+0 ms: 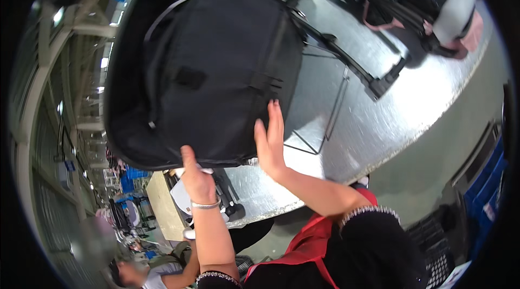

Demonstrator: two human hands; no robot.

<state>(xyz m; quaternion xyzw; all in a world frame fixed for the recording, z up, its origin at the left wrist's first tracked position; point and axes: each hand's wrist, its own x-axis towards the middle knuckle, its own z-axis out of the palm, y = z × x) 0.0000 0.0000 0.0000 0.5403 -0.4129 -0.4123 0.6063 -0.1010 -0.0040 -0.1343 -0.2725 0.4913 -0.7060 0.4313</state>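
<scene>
A black fabric stroller (222,67) fills the middle left, tilted over the metal table, with its rounded canopy rim on the left. My left hand (199,183) grips its near edge; the thumb lies on top and the other fingers are mostly hidden beneath. Against the fabric near the lower right corner, my right hand (271,145) rests with fingers stretched out, close to some small straps (273,82). Black frame tubes (346,59) reach right from the stroller across the tabletop. A thin wire frame (330,110) lies beside it.
The shiny metal table (401,107) curves along the right. Another folded stroller (428,7) with grey and pink parts stands at its far right. Blue bins (482,197) are at the right edge. A co-worker (162,275) is at the lower left, near a light-coloured table (162,208).
</scene>
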